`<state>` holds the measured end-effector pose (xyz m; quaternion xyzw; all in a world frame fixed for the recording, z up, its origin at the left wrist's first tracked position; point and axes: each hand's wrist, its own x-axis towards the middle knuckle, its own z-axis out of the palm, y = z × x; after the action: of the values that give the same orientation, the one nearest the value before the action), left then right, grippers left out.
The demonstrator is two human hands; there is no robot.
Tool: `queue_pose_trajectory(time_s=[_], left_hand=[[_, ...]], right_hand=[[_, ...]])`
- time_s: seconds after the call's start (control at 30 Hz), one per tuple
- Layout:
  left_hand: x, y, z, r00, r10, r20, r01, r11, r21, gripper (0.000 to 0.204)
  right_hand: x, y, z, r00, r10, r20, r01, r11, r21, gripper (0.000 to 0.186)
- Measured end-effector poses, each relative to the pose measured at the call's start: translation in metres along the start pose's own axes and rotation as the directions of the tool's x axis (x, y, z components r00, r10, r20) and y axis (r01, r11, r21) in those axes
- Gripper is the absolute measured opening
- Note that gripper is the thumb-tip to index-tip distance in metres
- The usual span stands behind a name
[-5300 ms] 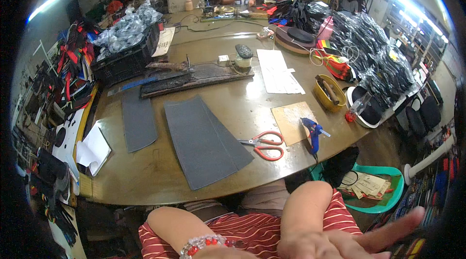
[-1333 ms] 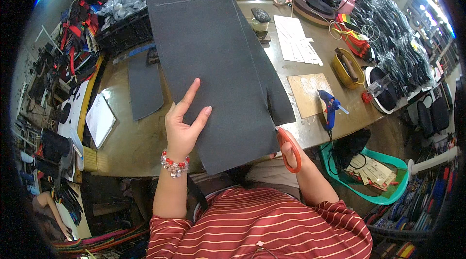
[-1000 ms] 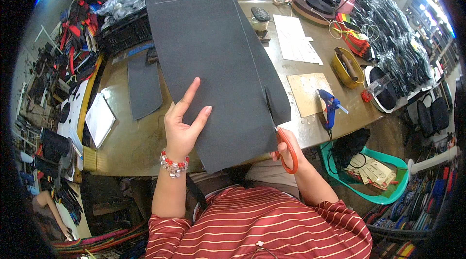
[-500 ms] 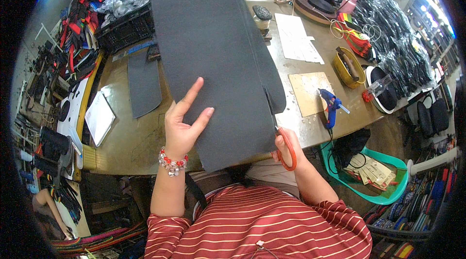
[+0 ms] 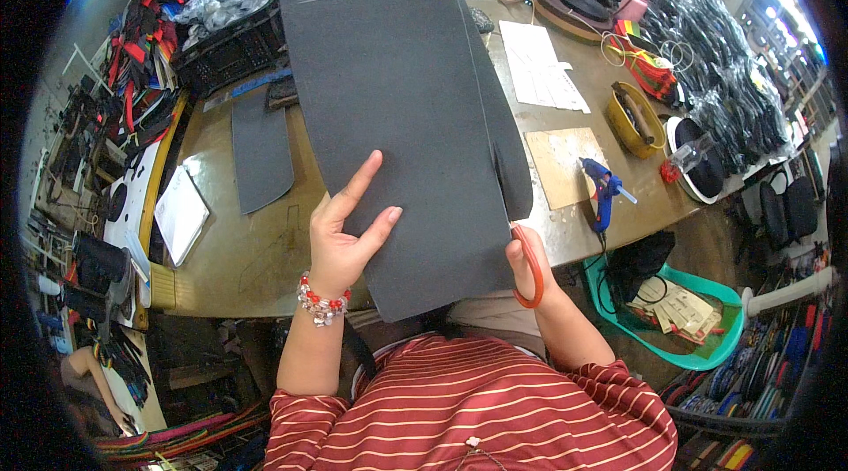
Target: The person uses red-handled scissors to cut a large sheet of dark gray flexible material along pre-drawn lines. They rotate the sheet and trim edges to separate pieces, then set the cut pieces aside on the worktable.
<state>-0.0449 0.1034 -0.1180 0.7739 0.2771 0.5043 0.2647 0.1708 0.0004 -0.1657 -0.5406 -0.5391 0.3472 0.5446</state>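
A large dark grey sheet [image 5: 397,100] is held up above the table, tilted toward me. My left hand [image 5: 343,233] grips its left edge, thumb and forefinger laid on top and the other fingers hidden beneath. In my right hand [image 5: 549,275] are scissors with red-orange handles [image 5: 538,287], at the sheet's right edge. Their blades are mostly hidden by the sheet and hand. Along that side runs a cut, and a flap [image 5: 515,158] of the sheet hangs away from the main part.
Right of the sheet, a blue glue gun [image 5: 602,193] rests by a tan board [image 5: 558,158], near white papers [image 5: 534,69] and a yellow basket [image 5: 655,143]. A smaller grey piece [image 5: 262,153] and white paper pad [image 5: 183,215] lie left. A green tub [image 5: 726,343] stands lower right.
The sheet and both hands have shifted slightly right and toward me. The scissors stay at the right edge, with less of their blades showing.
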Motion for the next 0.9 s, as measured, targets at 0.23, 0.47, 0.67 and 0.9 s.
queue_pose_trajectory(time_s=[0.23,0.47,0.67,0.9], left_hand=[[-0.001,-0.001,0.0,1.0,-0.014,0.001,0.014,1.0,-0.01,0.054],[-0.009,0.003,0.005,0.996,0.007,0.084,-0.004,1.0,-0.028,0.054],[-0.014,0.004,0.008,0.997,-0.038,0.071,0.04,0.999,-0.018,0.055],[-0.015,0.001,0.009,0.999,-0.011,0.05,0.013,0.999,-0.033,0.055]], right_hand=[[-0.003,0.005,0.003,0.998,0.054,-0.039,-0.056,0.997,-0.043,0.056],[0.003,-0.004,-0.003,0.999,0.028,-0.038,-0.026,0.999,0.047,0.05],[0.006,-0.002,-0.003,1.0,-0.03,-0.01,0.03,0.997,0.072,0.043],[0.003,-0.001,-0.001,0.997,-0.021,-0.068,0.025,0.998,0.057,0.053]])
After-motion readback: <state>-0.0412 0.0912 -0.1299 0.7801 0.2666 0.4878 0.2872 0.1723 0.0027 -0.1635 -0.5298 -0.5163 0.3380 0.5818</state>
